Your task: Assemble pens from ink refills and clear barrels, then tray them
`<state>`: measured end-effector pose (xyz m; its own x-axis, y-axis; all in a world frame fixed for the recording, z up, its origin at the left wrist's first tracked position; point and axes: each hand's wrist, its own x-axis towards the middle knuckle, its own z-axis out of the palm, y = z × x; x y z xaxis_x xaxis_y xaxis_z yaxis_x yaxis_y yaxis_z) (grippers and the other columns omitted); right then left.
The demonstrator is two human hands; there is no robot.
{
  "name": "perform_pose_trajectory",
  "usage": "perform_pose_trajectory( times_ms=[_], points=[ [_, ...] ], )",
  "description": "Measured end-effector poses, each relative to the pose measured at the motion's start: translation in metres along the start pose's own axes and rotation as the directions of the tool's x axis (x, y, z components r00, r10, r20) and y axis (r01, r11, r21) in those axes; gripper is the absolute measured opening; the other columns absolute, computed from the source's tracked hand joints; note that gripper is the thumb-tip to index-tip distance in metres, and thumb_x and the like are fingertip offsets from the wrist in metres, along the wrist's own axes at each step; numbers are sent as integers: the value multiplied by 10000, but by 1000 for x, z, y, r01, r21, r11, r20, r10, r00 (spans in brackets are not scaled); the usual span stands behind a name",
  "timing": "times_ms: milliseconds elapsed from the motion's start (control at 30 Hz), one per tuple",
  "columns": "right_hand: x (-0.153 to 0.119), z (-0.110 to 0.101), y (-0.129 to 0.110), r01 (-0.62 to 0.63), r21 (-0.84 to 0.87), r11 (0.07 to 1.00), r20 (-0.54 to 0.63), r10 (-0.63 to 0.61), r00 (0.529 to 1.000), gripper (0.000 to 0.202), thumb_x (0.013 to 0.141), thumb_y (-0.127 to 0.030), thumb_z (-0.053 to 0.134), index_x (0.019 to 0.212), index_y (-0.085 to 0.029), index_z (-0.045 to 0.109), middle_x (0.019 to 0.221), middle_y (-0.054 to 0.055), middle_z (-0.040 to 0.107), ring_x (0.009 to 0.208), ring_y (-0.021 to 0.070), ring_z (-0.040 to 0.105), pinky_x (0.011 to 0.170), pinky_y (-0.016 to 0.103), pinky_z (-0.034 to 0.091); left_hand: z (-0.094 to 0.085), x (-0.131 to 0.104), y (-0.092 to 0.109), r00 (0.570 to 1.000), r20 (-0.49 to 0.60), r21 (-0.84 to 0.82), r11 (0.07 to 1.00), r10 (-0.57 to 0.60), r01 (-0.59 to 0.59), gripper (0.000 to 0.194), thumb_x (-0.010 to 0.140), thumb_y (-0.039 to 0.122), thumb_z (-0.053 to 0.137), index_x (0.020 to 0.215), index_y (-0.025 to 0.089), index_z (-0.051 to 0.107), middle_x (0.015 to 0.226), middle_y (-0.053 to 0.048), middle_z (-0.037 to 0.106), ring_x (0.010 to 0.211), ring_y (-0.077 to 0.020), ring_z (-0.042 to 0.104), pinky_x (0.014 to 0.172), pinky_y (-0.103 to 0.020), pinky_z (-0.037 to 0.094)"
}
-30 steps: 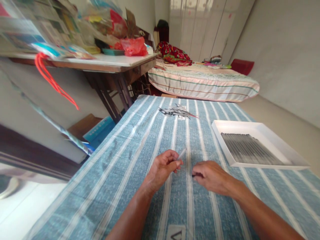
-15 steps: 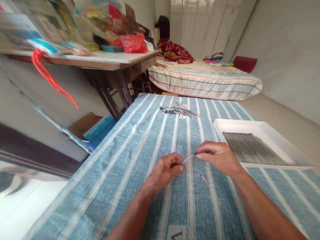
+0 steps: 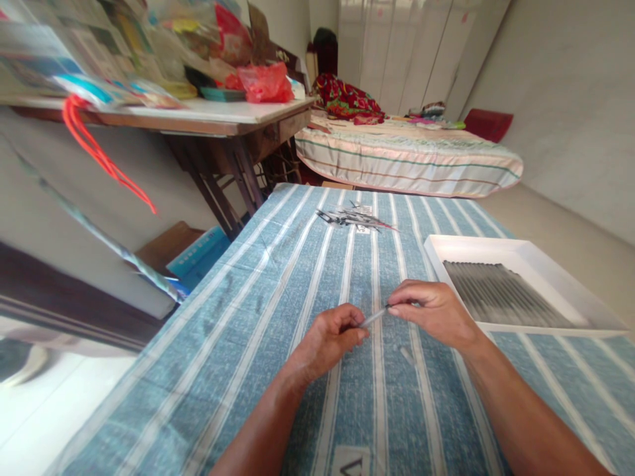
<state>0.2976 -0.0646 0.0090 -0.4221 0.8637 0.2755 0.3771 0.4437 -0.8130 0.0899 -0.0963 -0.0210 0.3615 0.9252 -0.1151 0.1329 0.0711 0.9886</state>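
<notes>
My left hand [image 3: 331,334] is closed around one end of a clear, slim pen barrel [image 3: 374,317] above the striped cloth. At the other end of the barrel, my right hand [image 3: 429,309] pinches a small dark piece that looks like a pen tip or refill end; the fingers mostly hide it. Below the right hand, a short clear piece, perhaps a pen cap [image 3: 407,356], lies on the cloth. Further back sits a loose pile of thin dark and clear pen parts [image 3: 354,217], one with a red end.
On the right stands a shallow white box [image 3: 530,250] with a row of dark pens [image 3: 501,291] laid side by side. The blue striped tablecloth [image 3: 238,344] covers the table. Behind are a cluttered side table [image 3: 253,116] and a bed [image 3: 411,158].
Both hands stay almost where they were. Slightly less of the dark piece shows between the right fingertips and the clear barrel.
</notes>
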Motion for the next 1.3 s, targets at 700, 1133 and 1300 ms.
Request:
perform_pose_trajectory(
  times_ms=[700,1133,1300],
  points=[
    [-1,1,0,44,24,999,50,-45,998,101,775,-232,615,767,-176,698,749,43,657,697,145,607,643,260,466,-1,-1,-2,999,40,-13,1000,-11,11,27,750,177,551,757,168,526,603,60,497,563,-85,450,537,-212,333],
    [3,0,7,-166,20,986,185,159,970,97,716,-236,644,733,-160,701,675,13,651,604,121,568,560,223,429,-3,-2,-4,998,46,203,978,36,-44,11,764,164,528,754,168,527,622,65,451,580,-82,406,543,-214,307],
    [10,-2,11,-278,81,957,225,254,941,161,683,-256,669,803,-154,705,637,3,650,581,120,567,549,213,433,-2,-1,-4,999,39,151,988,21,-26,7,772,169,512,765,170,510,605,68,453,556,-80,405,529,-212,306]
  ],
)
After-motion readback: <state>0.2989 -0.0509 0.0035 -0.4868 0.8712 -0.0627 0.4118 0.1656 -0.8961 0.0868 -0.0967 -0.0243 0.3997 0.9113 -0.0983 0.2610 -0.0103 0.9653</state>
